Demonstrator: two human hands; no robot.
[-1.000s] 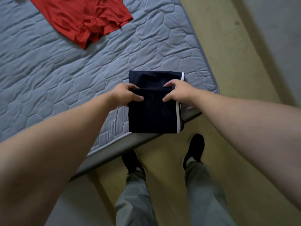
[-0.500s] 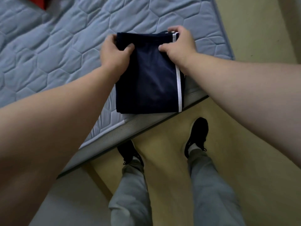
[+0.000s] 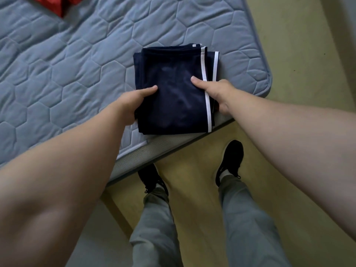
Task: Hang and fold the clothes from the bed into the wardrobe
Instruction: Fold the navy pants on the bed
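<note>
Hands (image 3: 133, 105) grip unlabelled navy shorts (image 3: 173, 93)

Folded garment (image 3: 173, 97) navy with white side stripes; mattress (image 3: 77, 64) grey-blue, quilted in hexagons; cloth (image 3: 57, 4) at the top edge red; floor (image 3: 289, 54) pale yellow; trousers (image 3: 248, 218) grey; shoes (image 3: 231, 158) black.
</note>
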